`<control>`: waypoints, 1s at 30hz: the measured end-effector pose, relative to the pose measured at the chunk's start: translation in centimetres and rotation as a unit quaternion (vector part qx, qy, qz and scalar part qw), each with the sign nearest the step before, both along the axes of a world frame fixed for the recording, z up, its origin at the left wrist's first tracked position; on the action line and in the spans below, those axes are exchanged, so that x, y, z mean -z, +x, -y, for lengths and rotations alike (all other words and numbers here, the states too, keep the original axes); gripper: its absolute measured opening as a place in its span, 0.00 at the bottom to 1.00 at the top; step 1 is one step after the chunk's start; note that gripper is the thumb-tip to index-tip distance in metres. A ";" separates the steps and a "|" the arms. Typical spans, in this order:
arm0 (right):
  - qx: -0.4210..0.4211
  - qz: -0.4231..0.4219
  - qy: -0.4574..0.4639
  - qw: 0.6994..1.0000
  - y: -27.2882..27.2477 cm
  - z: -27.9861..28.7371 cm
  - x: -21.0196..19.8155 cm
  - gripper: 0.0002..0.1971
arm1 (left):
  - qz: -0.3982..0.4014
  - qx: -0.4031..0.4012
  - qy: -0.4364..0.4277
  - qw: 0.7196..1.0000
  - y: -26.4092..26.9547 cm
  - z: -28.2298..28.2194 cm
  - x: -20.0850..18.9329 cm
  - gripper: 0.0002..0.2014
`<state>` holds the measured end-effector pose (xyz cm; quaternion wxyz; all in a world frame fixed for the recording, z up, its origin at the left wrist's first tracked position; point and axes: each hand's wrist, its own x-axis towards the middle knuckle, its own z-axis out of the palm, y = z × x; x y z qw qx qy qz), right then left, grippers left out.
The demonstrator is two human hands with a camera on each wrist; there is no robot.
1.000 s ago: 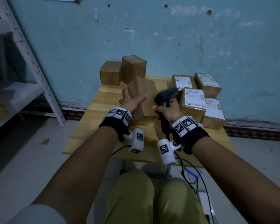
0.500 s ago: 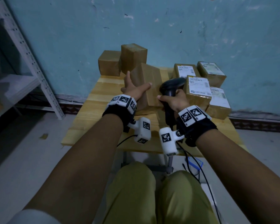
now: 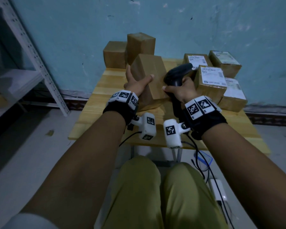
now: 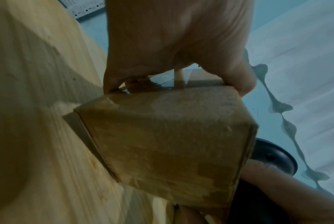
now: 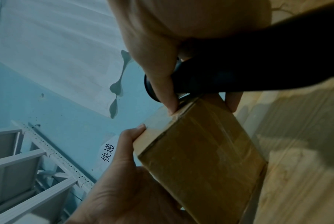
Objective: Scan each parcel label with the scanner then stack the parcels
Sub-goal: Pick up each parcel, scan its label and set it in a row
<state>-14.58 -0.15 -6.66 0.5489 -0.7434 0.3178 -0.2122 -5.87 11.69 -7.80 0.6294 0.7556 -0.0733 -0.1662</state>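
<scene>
A plain brown parcel stands tilted on the wooden table, no label showing on its near faces. My left hand grips its left side, thumb across the front face and fingers behind. My right hand holds the black scanner by its handle, head up beside the parcel's right edge; its thumb tip touches the parcel's corner. Several labelled parcels sit at the right.
Two plain brown parcels stand at the table's back left against the blue wall. A white metal shelf rack stands to the left. The scanner cable hangs off the table's near edge to the floor.
The parcel has been tipped up further in my left hand and carried a little away from me. The right hand with the scanner stays close beside it.
</scene>
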 end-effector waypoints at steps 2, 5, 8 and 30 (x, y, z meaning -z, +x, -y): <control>-0.002 -0.001 -0.005 1.000 -0.1 -0.1 -0.1 0.35 | 0.003 0.004 -0.005 1.000 0.0 -0.1 0.1 0.48; -0.006 -0.008 -0.014 1.000 -0.2 -0.3 -0.1 0.36 | -0.002 0.007 -0.019 1.000 0.0 -0.5 0.4 0.48; -0.007 -0.002 -0.016 1.000 -0.4 -0.5 -0.2 0.35 | -0.003 0.008 -0.032 0.999 0.0 -0.7 0.5 0.47; -0.086 0.107 0.165 0.977 -1.4 -0.6 2.2 0.26 | -0.056 0.074 -0.244 0.965 -1.5 -1.9 2.5 0.38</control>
